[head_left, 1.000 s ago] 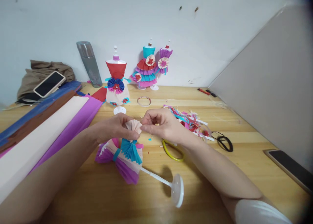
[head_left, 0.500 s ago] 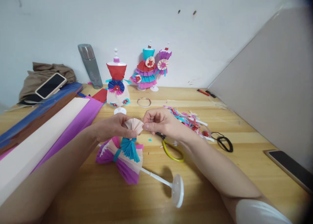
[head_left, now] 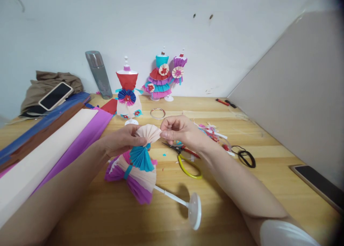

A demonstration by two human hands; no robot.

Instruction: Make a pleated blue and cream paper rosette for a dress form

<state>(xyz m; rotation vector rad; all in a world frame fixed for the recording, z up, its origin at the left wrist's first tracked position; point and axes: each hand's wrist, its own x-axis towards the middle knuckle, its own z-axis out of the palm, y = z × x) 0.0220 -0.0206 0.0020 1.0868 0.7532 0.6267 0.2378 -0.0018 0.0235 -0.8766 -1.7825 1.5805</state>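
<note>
Head view. Cream fan (head_left: 149,132): spread wider than half a second ago, its pleats apparently being opened out; held above the dress (head_left: 137,181), blue fan (head_left: 141,159) hanging beneath. Left hand (head_left: 122,138): pinched closed on its left side. Right hand (head_left: 180,131): fingers curled, right edge pinched.

Cream fan (head_left: 149,133) and teal fan (head_left: 141,160): pleated paper, matt, finely ridged. Stand base (head_left: 195,211): smooth white plastic, lightly glossy. Tabletop (head_left: 228,212): wood, smooth, with a soft sheen (grain visible throughout). Bottle cap (head_left: 94,59): metallic, polished in look. Yellow scissor handle (head_left: 191,175): smooth plastic. Brown cloth (head_left: 55,80): matt, creased.
</note>
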